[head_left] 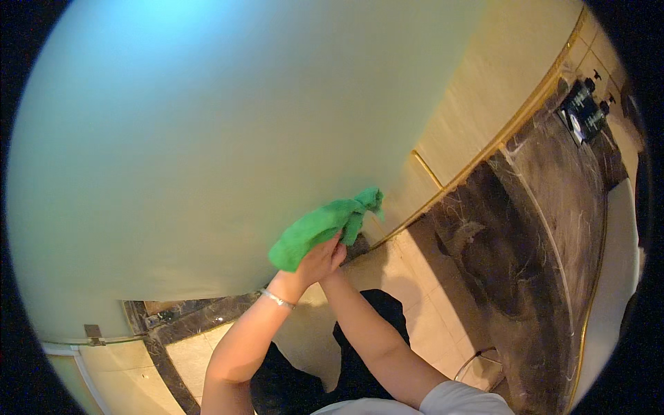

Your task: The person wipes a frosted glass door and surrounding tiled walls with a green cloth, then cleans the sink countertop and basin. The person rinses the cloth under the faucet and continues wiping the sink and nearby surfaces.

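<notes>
A bright green cloth [315,228] is bunched up in front of a large frosted glass panel [173,159]. My left hand [315,261], with a silver bracelet [278,299] at the wrist, grips the cloth from below; most of its fingers are hidden by the fabric. Pressed close beside it, my right hand [337,256] is curled at the cloth's lower edge, partly covered by the left. One twisted end of the cloth sticks out to the upper right. Whether the cloth touches the glass I cannot tell.
At right runs a dark brown marble ledge [498,228] with gold trim, beside a white tub-like edge [615,256]. Black pump bottles [584,111] stand at the far right. A metal hinge [93,334] sits at the glass's lower left. Beige tiles [422,304] cover the floor.
</notes>
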### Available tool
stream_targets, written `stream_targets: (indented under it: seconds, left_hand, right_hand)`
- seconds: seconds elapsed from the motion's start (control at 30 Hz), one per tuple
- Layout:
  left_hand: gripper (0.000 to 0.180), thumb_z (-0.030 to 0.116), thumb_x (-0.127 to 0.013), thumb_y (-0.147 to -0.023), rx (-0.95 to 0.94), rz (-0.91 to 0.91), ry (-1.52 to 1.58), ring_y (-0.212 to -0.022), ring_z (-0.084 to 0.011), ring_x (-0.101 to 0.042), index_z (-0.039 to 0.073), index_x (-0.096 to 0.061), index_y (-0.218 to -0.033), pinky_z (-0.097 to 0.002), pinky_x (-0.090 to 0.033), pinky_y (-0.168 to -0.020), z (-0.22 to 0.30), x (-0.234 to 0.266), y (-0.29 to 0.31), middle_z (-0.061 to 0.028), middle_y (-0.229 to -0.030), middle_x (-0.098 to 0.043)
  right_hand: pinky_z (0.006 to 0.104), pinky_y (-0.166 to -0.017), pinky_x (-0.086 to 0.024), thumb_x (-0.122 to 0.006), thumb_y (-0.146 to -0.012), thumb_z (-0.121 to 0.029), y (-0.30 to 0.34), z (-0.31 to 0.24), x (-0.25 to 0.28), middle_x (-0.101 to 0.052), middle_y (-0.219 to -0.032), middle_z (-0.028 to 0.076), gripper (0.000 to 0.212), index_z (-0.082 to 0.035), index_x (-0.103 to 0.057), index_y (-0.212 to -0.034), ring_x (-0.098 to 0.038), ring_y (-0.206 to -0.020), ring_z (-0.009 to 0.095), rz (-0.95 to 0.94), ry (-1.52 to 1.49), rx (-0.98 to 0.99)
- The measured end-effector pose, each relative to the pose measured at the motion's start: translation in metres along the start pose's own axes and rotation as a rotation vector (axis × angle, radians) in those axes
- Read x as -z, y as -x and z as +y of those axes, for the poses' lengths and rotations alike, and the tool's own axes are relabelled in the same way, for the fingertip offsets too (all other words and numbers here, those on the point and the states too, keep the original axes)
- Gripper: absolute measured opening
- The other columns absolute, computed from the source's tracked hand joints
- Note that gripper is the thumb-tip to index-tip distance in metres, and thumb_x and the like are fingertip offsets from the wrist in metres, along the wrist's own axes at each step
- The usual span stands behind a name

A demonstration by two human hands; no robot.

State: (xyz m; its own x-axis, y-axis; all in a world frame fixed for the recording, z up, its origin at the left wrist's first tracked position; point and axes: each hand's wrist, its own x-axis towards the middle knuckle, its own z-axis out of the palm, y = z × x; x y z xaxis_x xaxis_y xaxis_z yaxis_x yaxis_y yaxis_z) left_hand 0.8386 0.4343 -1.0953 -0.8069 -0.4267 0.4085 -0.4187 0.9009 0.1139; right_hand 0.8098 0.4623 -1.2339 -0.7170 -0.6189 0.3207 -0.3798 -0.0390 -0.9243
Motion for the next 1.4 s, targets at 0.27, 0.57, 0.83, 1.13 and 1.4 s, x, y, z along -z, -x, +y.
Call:
stream_targets:
  seconds: [0.27,0.57,0.83,1.13,1.4]
  left_hand:
    - [0.026,0.02,-0.055,-0.09,0.688,-0.45,0.811,-0.106,-0.0213,-0.056,0.012,-0.06,-0.114,-0.0331,-0.044,-0.09,0.029,-0.121,0.034,-0.006,-0.116,-0.062]
    - [0.02,0.023,-0.05,-0.091,0.29,-0.505,0.37,-0.082,-0.0315,-0.064,0.011,-0.061,-0.103,-0.0405,-0.05,-0.073,-0.021,-0.142,0.101,-0.0149,-0.089,-0.066]
    - [0.026,0.015,-0.053,-0.089,0.158,-0.442,0.379,-0.097,-0.0311,-0.057,0.008,-0.058,-0.114,-0.0388,-0.046,-0.086,-0.037,-0.025,0.103,-0.0132,-0.104,-0.062]
    - [0.042,0.013,-0.057,-0.083,-0.1,-0.251,0.08,-0.105,-0.0325,-0.055,0.008,-0.054,-0.125,-0.0402,-0.047,-0.086,0.008,-0.115,0.016,-0.0111,-0.121,-0.057]
    - [0.034,0.011,-0.057,-0.077,-0.052,0.058,0.47,-0.106,-0.0302,-0.056,0.009,-0.064,-0.111,-0.0401,-0.046,-0.088,0.015,-0.09,-0.041,-0.0102,-0.117,-0.059]
  right_hand:
    - [0.0417,-0.104,-0.03,-0.052,-0.087,-0.034,0.038,0.061,0.014,-0.04,-0.141,0.012,0.053,-0.008,-0.045,-0.132,-0.032,-0.132,0.029,0.057,-0.025,-0.285]
    - [0.0423,-0.105,-0.03,-0.053,-0.087,-0.033,0.053,0.02,-0.009,-0.04,-0.141,0.013,0.053,-0.007,-0.045,-0.133,-0.032,-0.132,0.03,-0.008,-0.084,-0.268]
    - [0.0428,-0.105,-0.03,-0.053,-0.087,-0.033,0.062,-0.08,-0.041,-0.039,-0.141,0.014,0.053,-0.006,-0.044,-0.133,-0.032,-0.132,0.031,-0.173,-0.128,0.047]
    - [0.0434,-0.105,-0.029,-0.054,-0.087,-0.032,0.006,0.004,0.001,-0.039,-0.141,0.015,0.054,-0.005,-0.044,-0.133,-0.032,-0.132,0.033,-0.108,-0.024,0.063]
    - [0.044,-0.105,-0.029,-0.054,-0.087,-0.032,-0.031,0.097,0.035,-0.038,-0.141,0.016,0.054,-0.005,-0.043,-0.133,-0.032,-0.132,0.034,0.016,0.047,-0.116]
